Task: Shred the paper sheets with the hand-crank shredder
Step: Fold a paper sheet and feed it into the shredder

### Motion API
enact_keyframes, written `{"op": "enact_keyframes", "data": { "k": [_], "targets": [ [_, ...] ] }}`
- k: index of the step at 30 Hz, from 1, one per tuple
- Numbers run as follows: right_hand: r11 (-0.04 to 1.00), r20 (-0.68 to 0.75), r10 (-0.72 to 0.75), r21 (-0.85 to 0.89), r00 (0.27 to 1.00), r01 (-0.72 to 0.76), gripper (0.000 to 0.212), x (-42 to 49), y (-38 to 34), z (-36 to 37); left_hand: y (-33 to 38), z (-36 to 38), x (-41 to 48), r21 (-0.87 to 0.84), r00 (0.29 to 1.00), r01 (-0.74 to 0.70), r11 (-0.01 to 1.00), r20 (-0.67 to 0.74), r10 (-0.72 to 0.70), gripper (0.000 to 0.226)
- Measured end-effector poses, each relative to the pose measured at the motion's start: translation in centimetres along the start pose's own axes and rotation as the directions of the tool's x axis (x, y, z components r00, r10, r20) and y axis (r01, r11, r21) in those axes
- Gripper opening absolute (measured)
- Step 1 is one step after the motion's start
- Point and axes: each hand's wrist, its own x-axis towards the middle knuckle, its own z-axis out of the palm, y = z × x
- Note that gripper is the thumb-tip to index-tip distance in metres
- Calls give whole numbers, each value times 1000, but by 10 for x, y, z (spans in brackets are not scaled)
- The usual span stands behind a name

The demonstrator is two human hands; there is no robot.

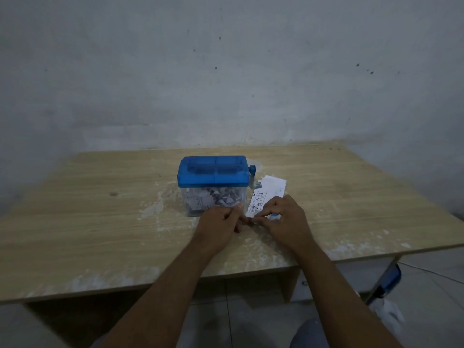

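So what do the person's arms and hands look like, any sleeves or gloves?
The left forearm and right forearm are bare, no sleeves in view. The left hand and right hand are ungloved; no watch, ring or bracelet shows.

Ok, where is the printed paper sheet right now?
In the head view the paper sheet lies on the table just right of the shredder, by its crank, its near end pinched by the right hand.

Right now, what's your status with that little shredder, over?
Left hand and right hand pinch paper sheet, near end. Sheet lies on table beside hand-crank shredder, not yet fed. Shreds in its bin. Nothing on the lid.
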Motion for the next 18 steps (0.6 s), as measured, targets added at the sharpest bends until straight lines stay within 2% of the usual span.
{"op": "enact_keyframes", "data": {
  "k": [5,9,11,14,18],
  "targets": [
    [998,-31,-12,55,999,14,6,0,-3,0,0,0,1,-31,1000,7,1000,-13,-8,49],
    [985,-65,16,170,998,-4,13,0,-4,-2,1,1,2,-15,999,29,999,-32,-29,50],
    [961,-22,39,274,999,-31,17,-1,-7,-4,0,0,4,-20,999,31,999,-16,-32,44],
    [922,61,46,380,997,-66,17,-3,-9,-4,-3,-2,5,-13,999,8,1000,38,-7,22],
    [934,136,66,340,989,-109,11,-4,-8,-4,-6,-5,4,-54,997,-9,999,80,13,13]
  ]
}}
